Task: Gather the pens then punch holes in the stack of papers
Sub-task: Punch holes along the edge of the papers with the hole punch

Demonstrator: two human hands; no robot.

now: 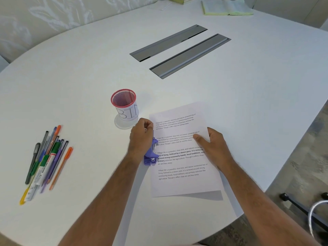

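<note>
— So where do the papers [184,157] sit in the head view?

— Near the desk's [248,95] front edge, right of middle, printed side up. The purple hole punch [150,154] straddles their left edge.

— And the hands?

— The left hand [141,136] rests on top of the punch, fingers curled around its far end. The right hand [213,148] lies flat on the sheet's right side, fingers straight, pressing it down.

— The pens [46,160]?

— Bunched together by the desk's left edge, well apart from the red mesh cup [125,103] beyond the punch.
</note>
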